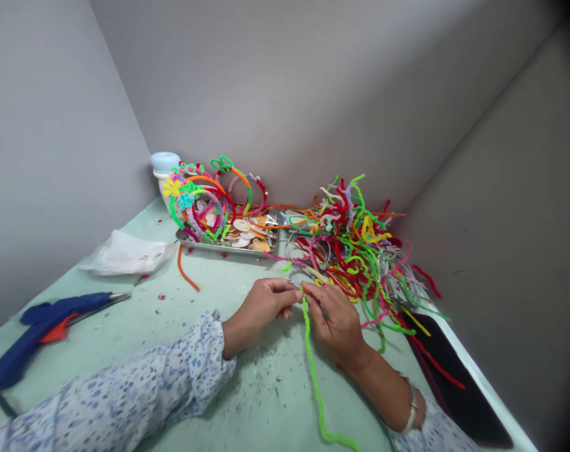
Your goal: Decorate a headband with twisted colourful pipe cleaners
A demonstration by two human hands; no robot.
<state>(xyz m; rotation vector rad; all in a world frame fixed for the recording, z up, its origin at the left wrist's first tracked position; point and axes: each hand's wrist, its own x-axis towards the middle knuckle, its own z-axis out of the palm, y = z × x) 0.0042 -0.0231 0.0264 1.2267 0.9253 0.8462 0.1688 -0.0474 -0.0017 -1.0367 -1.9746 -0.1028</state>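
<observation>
A bright green pipe cleaner (312, 358) hangs from between my fingertips and trails down over the table toward me. My right hand (339, 320) is closed, pinching its upper end between thumb and fingers. Close beside it, my left hand (270, 298) is closed in a pinch on a thin grey band (293, 282), most of which is hidden by the fingers. The two hands' fingertips nearly touch. Just beyond them lies a tangled heap of coloured pipe cleaners (355, 251), with thin grey metal hoops among it.
Wrapped headbands (204, 207) rest on a metal tray (219, 247) of flat pieces at the back. A white bottle (165, 164) stands behind. To the left lie a plastic bag (127, 252), an orange pipe cleaner (187, 269) and a blue glue gun (54, 320). A dark panel (464, 376) lies right.
</observation>
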